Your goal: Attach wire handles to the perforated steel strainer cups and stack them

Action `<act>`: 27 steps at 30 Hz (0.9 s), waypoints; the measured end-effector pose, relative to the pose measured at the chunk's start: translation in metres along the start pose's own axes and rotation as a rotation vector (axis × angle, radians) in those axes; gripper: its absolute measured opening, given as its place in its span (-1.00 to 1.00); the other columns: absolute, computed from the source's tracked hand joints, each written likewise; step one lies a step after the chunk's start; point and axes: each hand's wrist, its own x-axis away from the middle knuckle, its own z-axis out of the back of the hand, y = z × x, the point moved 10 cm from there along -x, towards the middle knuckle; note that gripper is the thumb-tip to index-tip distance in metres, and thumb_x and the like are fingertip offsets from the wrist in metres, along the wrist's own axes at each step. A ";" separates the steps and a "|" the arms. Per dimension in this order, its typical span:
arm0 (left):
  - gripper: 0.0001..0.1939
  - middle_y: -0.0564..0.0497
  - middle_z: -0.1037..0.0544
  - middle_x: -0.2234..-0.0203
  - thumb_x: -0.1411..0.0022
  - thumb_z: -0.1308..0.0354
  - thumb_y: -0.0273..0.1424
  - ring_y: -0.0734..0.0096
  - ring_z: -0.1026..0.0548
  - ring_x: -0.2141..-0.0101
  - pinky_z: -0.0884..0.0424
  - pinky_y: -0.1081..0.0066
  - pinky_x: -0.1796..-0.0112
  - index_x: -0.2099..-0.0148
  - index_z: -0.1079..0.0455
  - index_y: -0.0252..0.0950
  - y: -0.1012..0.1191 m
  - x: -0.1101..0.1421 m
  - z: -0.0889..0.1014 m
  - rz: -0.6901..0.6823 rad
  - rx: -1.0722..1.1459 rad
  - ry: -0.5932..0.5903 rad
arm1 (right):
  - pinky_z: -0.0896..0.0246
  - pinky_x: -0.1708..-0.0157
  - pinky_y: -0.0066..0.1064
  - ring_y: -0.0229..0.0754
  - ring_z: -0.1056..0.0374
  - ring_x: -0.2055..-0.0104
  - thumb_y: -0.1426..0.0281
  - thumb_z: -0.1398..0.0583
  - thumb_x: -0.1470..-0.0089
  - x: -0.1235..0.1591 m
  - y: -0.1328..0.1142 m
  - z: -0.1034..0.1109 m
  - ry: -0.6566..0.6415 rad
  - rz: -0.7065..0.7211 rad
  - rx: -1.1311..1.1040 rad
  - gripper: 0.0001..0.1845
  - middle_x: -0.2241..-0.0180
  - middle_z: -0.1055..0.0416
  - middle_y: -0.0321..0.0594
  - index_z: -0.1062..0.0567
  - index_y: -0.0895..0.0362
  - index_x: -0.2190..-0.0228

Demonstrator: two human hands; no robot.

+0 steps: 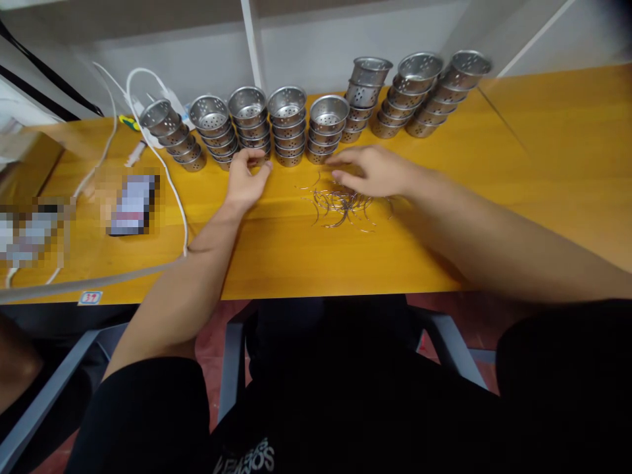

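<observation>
Stacks of perforated metal cups (288, 125) stand in a row along the back of the yellow table. My left hand (247, 178) is in front of the third stack (248, 118) from the left, its thumb apart from its bent fingers. Whether it touches those cups I cannot tell. Near the foot of a shorter stack (328, 128), my right hand (365, 170) hovers with fingers stretched and thumb apart. A loose heap of thin curved wires (345, 205) lies on the table just below my right hand. Nothing shows between the fingers of either hand.
A phone with a blurred screen (133, 205) lies at the left, beside a white cable (172, 178). A cardboard box (32, 164) sits at the far left. Behind the cups rises a grey partition (316, 49). A numbered label (90, 298) marks the table's front edge.
</observation>
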 end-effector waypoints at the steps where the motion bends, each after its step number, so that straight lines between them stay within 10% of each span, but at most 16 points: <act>1: -0.69 -0.20 -0.81 -0.18 -0.47 -0.54 -0.54 -0.03 -0.81 -0.25 -0.74 -0.05 -0.50 -0.19 -0.69 -0.23 0.000 0.000 0.000 0.007 0.003 0.000 | -0.47 -0.72 0.41 0.49 -0.64 -0.60 0.13 -0.30 -0.66 -0.010 -0.004 -0.008 -0.007 0.010 0.000 -0.42 -0.56 -0.70 -0.03 -0.76 -0.01 -0.51; 12: -0.58 -0.24 -0.71 -0.56 -0.45 -0.62 -0.52 -0.17 -0.61 -0.66 -0.42 -0.20 -0.79 -0.26 -0.71 -0.15 0.004 0.006 -0.017 -0.045 0.028 -0.107 | -0.55 -0.69 0.31 0.43 -0.69 -0.52 0.14 -0.33 -0.64 -0.054 0.019 -0.022 0.091 -0.083 0.029 -0.51 -0.44 -0.79 -0.08 -0.83 -0.07 -0.41; 18: -0.64 -0.29 -0.84 -0.34 -0.49 -0.59 -0.52 -0.20 -0.68 -0.57 -0.55 -0.14 -0.70 -0.25 -0.71 -0.23 0.013 0.008 -0.019 -0.078 0.018 -0.171 | -0.54 -0.71 0.25 0.36 -0.68 -0.57 0.17 -0.28 -0.68 -0.062 -0.038 -0.042 -0.040 0.106 -0.074 -0.42 -0.54 -0.73 -0.11 -0.75 -0.05 -0.54; 27: -0.71 -0.17 -0.82 -0.09 -0.40 -0.64 -0.39 -0.22 -0.78 -0.20 -0.64 -0.27 -0.55 -0.08 -0.68 -0.16 -0.005 0.003 0.015 0.039 -0.188 -0.052 | -0.50 -0.78 0.12 0.27 -0.65 -0.63 0.31 -0.29 -0.61 -0.108 -0.009 -0.056 0.010 0.013 -0.111 -0.29 -0.58 -0.68 -0.06 -0.66 0.06 -0.65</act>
